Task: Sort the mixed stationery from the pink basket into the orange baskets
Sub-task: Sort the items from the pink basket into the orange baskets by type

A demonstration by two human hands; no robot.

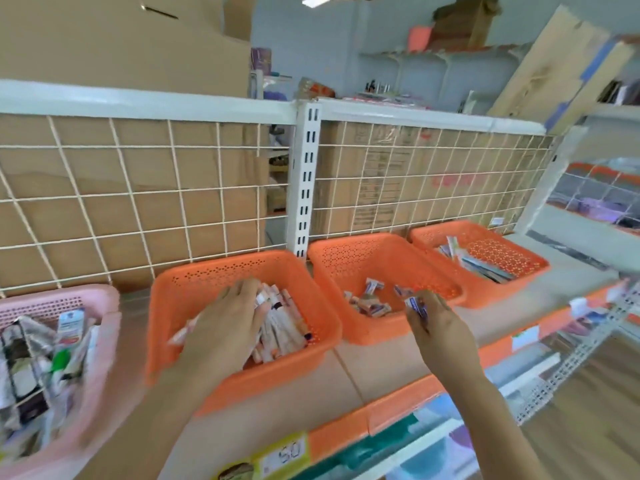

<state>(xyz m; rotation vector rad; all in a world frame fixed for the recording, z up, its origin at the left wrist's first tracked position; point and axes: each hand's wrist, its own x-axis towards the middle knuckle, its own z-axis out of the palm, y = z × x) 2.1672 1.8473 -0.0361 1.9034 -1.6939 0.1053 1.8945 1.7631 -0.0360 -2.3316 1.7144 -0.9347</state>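
Orange plastic baskets stand three in a row on a shelf (363, 372), running from the centre to the upper right of the frame: left basket (225, 271), middle basket (381, 251), right basket (485, 233). A pink basket (69, 294) sits at lower left, heaped with mixed stationery (52, 358).

The left hand (225, 323) reaches into the left basket, fingers spread over long pale packs (277, 327). A blurred pale strip shows under the palm; whether the hand grips it cannot be told. The right hand (440, 327) pinches a small blue-and-white packet (415, 306) just above the near rim of the middle basket, which holds similar small items.

The step in hand looks like dropping sorted items. The next move likely calls for letting the packet go over the middle basket, then a reach to the pink basket.
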